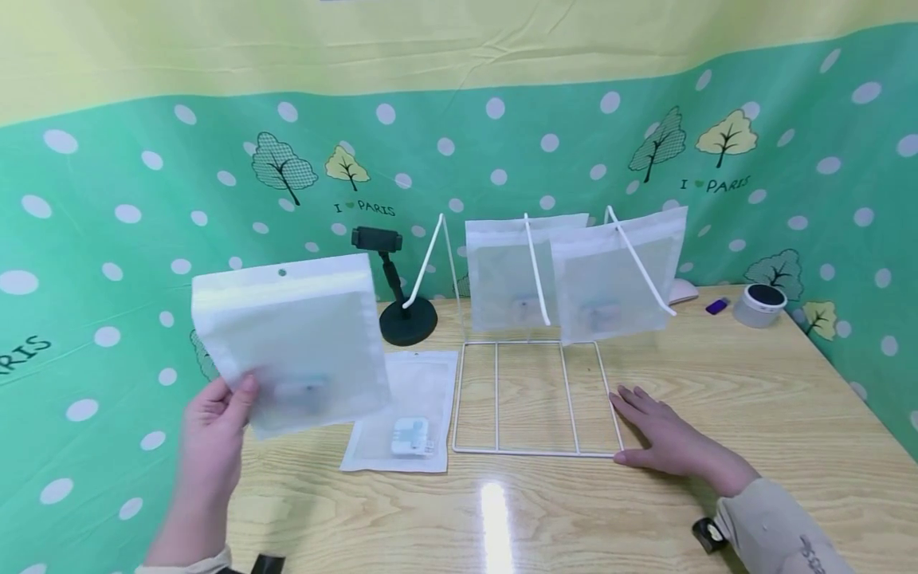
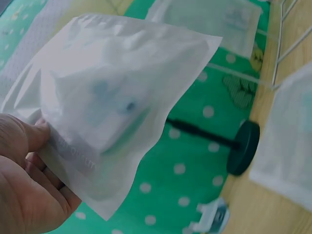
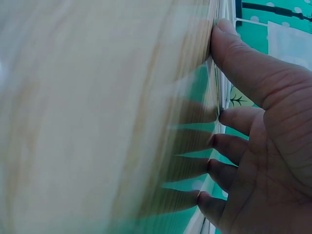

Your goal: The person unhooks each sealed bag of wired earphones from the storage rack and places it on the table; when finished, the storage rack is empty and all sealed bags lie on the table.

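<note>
My left hand [image 1: 218, 426] pinches a frosted zip bag [image 1: 294, 335] near its lower left edge, holding it up off the table. A pale boxed item shows faintly inside, and the bag's punched hole is at the top. In the left wrist view the thumb lies on the near face of the bag [image 2: 117, 102]. My right hand [image 1: 663, 438] rests on the table with spread fingers, its fingertips and thumb at the right side of the white wire rack [image 1: 531, 454]. Two similar bags [image 1: 502, 271] hang from the rack's middle and right prongs; the left prong [image 1: 428, 259] carries no bag.
Another frosted bag [image 1: 412, 399] with a white earphone case lies flat left of the rack. Behind it stands a black phone stand [image 1: 407, 321]. A round grey-white device [image 1: 760, 305], a purple USB stick [image 1: 717, 305] and a white mouse [image 1: 683, 291] sit at the back right.
</note>
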The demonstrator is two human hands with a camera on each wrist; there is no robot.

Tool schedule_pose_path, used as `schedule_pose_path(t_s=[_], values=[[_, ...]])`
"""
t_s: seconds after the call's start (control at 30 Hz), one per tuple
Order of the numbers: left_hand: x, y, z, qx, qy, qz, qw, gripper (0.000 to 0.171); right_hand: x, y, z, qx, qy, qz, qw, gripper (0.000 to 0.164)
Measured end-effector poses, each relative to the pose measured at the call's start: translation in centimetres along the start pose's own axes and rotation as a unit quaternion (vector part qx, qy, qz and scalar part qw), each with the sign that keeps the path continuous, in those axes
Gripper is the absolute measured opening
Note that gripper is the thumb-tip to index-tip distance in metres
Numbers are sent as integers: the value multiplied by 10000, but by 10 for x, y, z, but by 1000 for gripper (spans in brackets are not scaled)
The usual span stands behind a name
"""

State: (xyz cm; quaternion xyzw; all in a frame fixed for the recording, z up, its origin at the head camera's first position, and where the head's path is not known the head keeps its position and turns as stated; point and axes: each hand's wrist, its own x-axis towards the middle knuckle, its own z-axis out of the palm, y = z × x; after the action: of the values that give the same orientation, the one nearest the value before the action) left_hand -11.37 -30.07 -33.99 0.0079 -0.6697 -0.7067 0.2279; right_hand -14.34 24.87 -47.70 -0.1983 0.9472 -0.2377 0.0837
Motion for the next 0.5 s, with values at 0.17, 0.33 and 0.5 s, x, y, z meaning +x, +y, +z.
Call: schedule_pose_path(t_s=[0.17,0.33,0.5], values=[[10,-11,-40,530,-177,-351,9978,17,0,1,0,19,12,-24,10000,93],[23,-27,-80,1236,-659,-988,9852,16,0,0,0,12,2,-26,10000,92],[38,-47,-114,2136,-1113,-1636,9567,14,0,-1,-1,2,6,-30,10000,92]])
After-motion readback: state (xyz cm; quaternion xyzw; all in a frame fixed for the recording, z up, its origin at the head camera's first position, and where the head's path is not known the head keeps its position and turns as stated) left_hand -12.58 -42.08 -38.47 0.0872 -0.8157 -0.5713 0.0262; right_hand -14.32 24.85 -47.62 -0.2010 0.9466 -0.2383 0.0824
